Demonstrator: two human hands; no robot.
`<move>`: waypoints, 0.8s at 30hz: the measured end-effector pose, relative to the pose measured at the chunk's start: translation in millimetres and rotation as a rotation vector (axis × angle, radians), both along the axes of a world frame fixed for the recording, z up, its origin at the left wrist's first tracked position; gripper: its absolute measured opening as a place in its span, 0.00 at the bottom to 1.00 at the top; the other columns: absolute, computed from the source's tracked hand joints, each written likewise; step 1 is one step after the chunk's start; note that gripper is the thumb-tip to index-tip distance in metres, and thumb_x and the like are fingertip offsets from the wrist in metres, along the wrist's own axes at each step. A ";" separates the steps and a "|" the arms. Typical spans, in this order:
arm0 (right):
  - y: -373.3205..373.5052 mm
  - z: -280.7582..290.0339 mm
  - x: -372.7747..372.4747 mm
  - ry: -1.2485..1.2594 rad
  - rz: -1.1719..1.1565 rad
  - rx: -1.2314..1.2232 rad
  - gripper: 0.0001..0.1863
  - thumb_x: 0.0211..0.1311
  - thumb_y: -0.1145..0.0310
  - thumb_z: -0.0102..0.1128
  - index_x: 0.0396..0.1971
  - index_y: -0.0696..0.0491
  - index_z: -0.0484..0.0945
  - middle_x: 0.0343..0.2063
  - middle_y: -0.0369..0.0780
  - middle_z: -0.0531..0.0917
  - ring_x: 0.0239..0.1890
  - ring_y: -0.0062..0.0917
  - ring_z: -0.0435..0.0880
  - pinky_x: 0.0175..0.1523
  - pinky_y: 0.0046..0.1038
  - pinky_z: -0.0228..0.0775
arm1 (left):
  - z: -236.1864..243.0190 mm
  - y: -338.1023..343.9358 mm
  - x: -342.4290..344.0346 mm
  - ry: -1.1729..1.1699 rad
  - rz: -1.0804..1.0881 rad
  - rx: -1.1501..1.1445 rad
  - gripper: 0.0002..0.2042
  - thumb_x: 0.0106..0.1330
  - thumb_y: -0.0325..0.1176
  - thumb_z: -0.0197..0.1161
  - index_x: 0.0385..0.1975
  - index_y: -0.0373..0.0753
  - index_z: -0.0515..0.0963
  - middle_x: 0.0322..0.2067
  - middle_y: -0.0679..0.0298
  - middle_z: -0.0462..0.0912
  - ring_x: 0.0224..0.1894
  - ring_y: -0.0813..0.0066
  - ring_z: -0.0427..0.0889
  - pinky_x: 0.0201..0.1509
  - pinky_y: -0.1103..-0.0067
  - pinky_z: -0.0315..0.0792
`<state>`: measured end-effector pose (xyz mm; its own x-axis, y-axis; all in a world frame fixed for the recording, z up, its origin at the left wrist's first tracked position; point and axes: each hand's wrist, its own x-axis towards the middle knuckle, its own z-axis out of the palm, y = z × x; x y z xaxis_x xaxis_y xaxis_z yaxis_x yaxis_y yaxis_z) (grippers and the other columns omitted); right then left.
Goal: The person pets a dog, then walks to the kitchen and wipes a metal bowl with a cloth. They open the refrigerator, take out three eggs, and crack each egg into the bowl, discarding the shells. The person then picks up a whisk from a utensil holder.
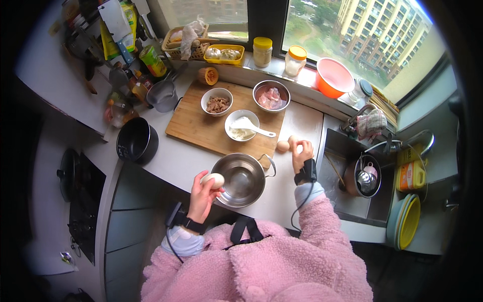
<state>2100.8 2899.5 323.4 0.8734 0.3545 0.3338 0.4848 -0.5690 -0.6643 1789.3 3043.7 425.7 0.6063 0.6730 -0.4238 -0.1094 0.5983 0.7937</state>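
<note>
My left hand (202, 200) is closed around a pale egg (215, 179) at the left rim of a steel pot (245, 180). The pot has a looped handle and shows nothing but bare metal inside. To the right, my right hand (303, 160) reaches down to the counter, its fingers closed round a whitish egg (300, 149) they partly hide. Beside those fingers lies a brown egg (283, 146), with another egg (293, 139) just behind it.
A wooden cutting board (186, 123) carries a bowl of cooked-looking chunks (217, 104), a bowl of white powder with a spoon (242, 126) and a steel bowl of raw meat (271, 96). A black pot (137, 141) stands left. The sink (332, 196) is at right.
</note>
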 end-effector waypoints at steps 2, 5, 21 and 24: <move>-6.1 23.9 -8.2 -0.209 0.028 0.071 0.14 0.62 0.62 0.55 0.21 0.54 0.76 0.18 0.39 0.77 0.27 0.37 0.76 0.40 0.35 0.64 | -1.9 2.9 10.2 0.017 -0.081 0.028 0.22 0.67 0.28 0.54 0.59 0.38 0.56 0.42 0.52 0.77 0.31 0.66 0.81 0.31 0.80 0.73; -10.6 58.4 -40.3 0.078 0.217 0.194 0.09 0.64 0.70 0.50 0.27 0.56 0.76 0.15 0.39 0.74 0.21 0.30 0.74 0.34 0.29 0.66 | -3.3 2.9 26.3 0.014 -0.183 0.017 0.23 0.66 0.28 0.55 0.59 0.38 0.56 0.42 0.52 0.77 0.32 0.67 0.81 0.31 0.81 0.74; -5.6 93.5 -156.0 0.421 0.625 0.243 0.25 0.51 0.66 0.67 0.50 0.56 0.74 0.42 0.43 0.79 0.42 0.29 0.79 0.47 0.28 0.70 | -21.6 22.0 48.2 0.069 -0.506 0.381 0.11 0.69 0.33 0.53 0.46 0.35 0.69 0.37 0.58 0.80 0.33 0.76 0.80 0.32 0.83 0.75; -23.2 88.1 -153.9 0.730 0.584 0.373 0.23 0.57 0.65 0.64 0.50 0.59 0.74 0.42 0.39 0.81 0.42 0.19 0.78 0.47 0.22 0.71 | -39.5 59.0 35.6 0.224 -0.325 0.756 0.13 0.71 0.35 0.49 0.32 0.32 0.77 0.34 0.57 0.82 0.36 0.73 0.81 0.35 0.80 0.74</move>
